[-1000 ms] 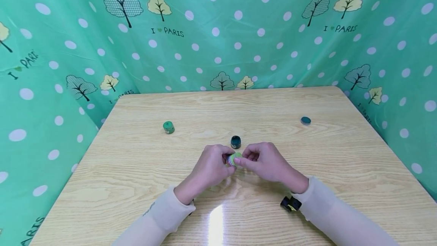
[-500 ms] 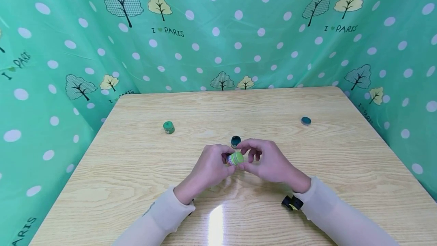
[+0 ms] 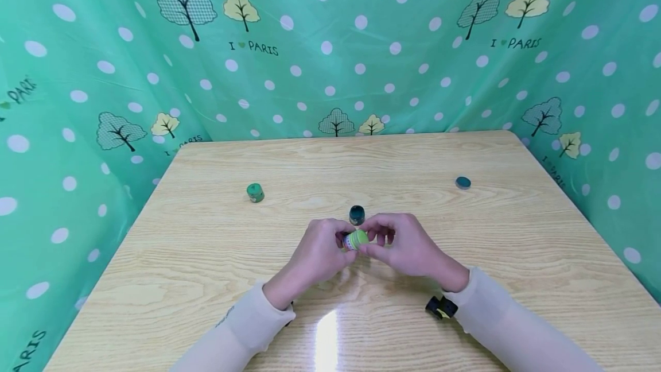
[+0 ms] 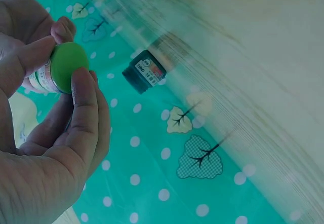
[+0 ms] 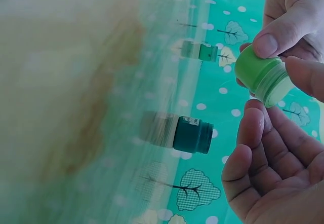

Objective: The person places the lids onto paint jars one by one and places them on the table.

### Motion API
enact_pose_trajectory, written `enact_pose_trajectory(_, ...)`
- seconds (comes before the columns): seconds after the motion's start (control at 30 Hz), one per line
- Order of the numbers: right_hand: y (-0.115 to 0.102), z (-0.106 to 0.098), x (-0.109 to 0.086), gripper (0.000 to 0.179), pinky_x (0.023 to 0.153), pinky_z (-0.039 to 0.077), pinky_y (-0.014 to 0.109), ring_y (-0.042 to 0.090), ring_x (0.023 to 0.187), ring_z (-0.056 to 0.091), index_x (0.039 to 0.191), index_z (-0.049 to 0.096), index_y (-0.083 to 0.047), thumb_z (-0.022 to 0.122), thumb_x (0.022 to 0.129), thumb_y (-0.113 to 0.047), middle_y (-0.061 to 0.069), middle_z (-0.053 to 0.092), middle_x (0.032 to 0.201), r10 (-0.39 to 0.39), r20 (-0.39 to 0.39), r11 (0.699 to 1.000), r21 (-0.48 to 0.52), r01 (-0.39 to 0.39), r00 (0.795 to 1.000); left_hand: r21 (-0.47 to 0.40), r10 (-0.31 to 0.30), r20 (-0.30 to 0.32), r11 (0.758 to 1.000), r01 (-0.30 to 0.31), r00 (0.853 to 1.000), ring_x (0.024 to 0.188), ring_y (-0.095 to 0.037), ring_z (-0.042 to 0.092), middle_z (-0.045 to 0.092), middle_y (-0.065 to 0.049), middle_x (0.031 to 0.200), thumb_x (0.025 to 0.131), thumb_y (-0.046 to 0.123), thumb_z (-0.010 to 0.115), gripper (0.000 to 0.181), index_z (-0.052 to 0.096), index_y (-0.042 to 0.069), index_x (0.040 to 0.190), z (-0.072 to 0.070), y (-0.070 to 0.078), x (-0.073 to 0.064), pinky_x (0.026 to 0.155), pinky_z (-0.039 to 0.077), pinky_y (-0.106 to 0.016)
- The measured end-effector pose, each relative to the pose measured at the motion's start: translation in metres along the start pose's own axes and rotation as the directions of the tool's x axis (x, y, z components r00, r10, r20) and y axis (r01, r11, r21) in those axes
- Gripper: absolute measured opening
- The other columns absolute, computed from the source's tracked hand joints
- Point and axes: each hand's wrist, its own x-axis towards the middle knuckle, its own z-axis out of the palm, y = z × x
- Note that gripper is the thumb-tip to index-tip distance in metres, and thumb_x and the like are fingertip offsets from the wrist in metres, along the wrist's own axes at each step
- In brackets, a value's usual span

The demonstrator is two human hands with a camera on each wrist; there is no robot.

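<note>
My left hand (image 3: 320, 251) grips a small light green paint jar (image 3: 354, 240), tilted above the table, its capped end turned to the right. In the right wrist view the left thumb lies across the jar's body (image 5: 250, 67). My right hand (image 3: 401, 245) has its thumb and forefinger at the two sides of the ribbed lid (image 5: 273, 86), with the other fingers curled. Just beyond both hands stands a dark green paint jar (image 3: 357, 216) with its mouth uncovered; its threaded neck (image 5: 206, 138) shows in the right wrist view.
A dark lid (image 3: 462, 182) lies on the wooden table (image 3: 206, 280) at the back right. Toward the left stands a capped green jar (image 3: 255, 192). A polka-dot curtain (image 3: 330, 45) hangs behind the table and along its sides.
My right fingers have spread away from the light green jar's lid, then closed in on it again. The left hand has kept its grip nearly still, and the other things have not moved.
</note>
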Motion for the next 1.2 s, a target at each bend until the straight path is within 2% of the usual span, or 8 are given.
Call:
enact_pose_trajectory(0.23, 0.0012, 0.0016, 0.001, 0.016, 0.058, 0.051, 0.026, 0.012, 0.066, 0.059, 0.094, 0.076, -0.015, 0.084, 0.088, -0.028, -0.009, 0.066, 0.078, 0.039, -0.028, 0.999, -0.019, -0.039, 0.999, 0.001, 0.002, -0.005, 1.0, -0.002, 1.0, 0.063, -0.007, 0.058, 0.069, 0.0, 0.077, 0.079, -0.001, 0.08, 0.018, 0.078, 0.003, 0.097, 0.0009, -0.0005, -0.0003, 0.056, 0.051, -0.021)
enact_pose_trajectory(0.47, -0.0004, 0.0025, 0.0001, 0.025, 0.052, 0.046, 0.026, 0.011, 0.059, 0.055, 0.076, 0.072, -0.023, 0.079, 0.09, -0.043, -0.011, 0.063, 0.067, 0.107, -0.04, 0.992, -0.055, -0.11, 0.993, -0.008, -0.003, 0.012, 1.0, 0.003, 1.0, 0.064, -0.008, 0.058, 0.068, 0.001, 0.076, 0.079, -0.002, 0.08, 0.02, 0.077, 0.002, 0.098, 0.0014, 0.0009, -0.0007, 0.057, 0.052, -0.021)
enact_pose_trajectory(0.67, -0.0009, 0.0022, 0.0003, 0.03, 0.051, 0.046, 0.027, 0.012, 0.057, 0.055, 0.073, 0.07, -0.026, 0.076, 0.091, -0.049, -0.01, 0.062, 0.064, 0.144, -0.028, 0.987, -0.073, -0.146, 0.989, -0.003, 0.003, 0.013, 1.0, -0.002, 1.0, 0.064, -0.007, 0.058, 0.067, 0.002, 0.075, 0.079, -0.002, 0.08, 0.019, 0.077, 0.003, 0.097, 0.0018, 0.0008, -0.0009, 0.058, 0.053, -0.021)
enact_pose_trajectory(0.77, -0.0004, 0.0019, 0.0005, 0.029, 0.053, 0.047, 0.027, 0.012, 0.059, 0.056, 0.077, 0.072, -0.024, 0.076, 0.091, -0.049, -0.009, 0.063, 0.067, 0.141, -0.033, 0.987, -0.073, -0.143, 0.989, -0.004, -0.002, 0.011, 1.0, 0.002, 1.0, 0.064, -0.008, 0.059, 0.067, 0.003, 0.075, 0.079, -0.001, 0.08, 0.02, 0.077, 0.003, 0.098, 0.0018, 0.0007, -0.001, 0.058, 0.053, -0.021)
enact_pose_trajectory(0.87, 0.0003, 0.0009, 0.0002, 0.024, 0.054, 0.048, 0.027, 0.013, 0.063, 0.057, 0.09, 0.075, -0.02, 0.081, 0.088, -0.043, -0.006, 0.066, 0.077, 0.107, -0.042, 0.993, -0.05, -0.109, 0.993, -0.005, -0.005, 0.007, 1.0, 0.005, 1.0, 0.064, -0.009, 0.059, 0.068, 0.002, 0.075, 0.079, -0.001, 0.081, 0.019, 0.077, 0.003, 0.097, 0.0018, 0.0008, -0.0009, 0.057, 0.053, -0.022)
enact_pose_trajectory(1.03, 0.001, -0.0008, -0.0007, 0.039, 0.058, 0.05, 0.03, 0.016, 0.07, 0.06, 0.115, 0.073, -0.011, 0.089, 0.081, -0.022, -0.004, 0.068, 0.093, 0.018, -0.036, 1.0, 0.004, -0.018, 0.999, -0.008, -0.011, 0.002, 1.0, 0.011, 1.0, 0.065, -0.009, 0.06, 0.07, -0.001, 0.078, 0.078, 0.0, 0.083, 0.019, 0.077, 0.003, 0.096, 0.0018, 0.0012, -0.0007, 0.057, 0.053, -0.022)
enact_pose_trajectory(1.2, 0.0018, -0.0008, -0.0009, 0.038, 0.062, 0.05, 0.033, 0.015, 0.073, 0.061, 0.116, 0.072, -0.014, 0.087, 0.081, -0.011, -0.009, 0.068, 0.095, -0.032, -0.009, 0.999, -0.001, 0.032, 0.999, -0.016, -0.028, 0.009, 0.999, 0.028, 1.0, 0.066, -0.009, 0.06, 0.071, -0.002, 0.081, 0.078, -0.001, 0.083, 0.023, 0.077, 0.002, 0.099, 0.0018, 0.0016, -0.0009, 0.058, 0.053, -0.022)
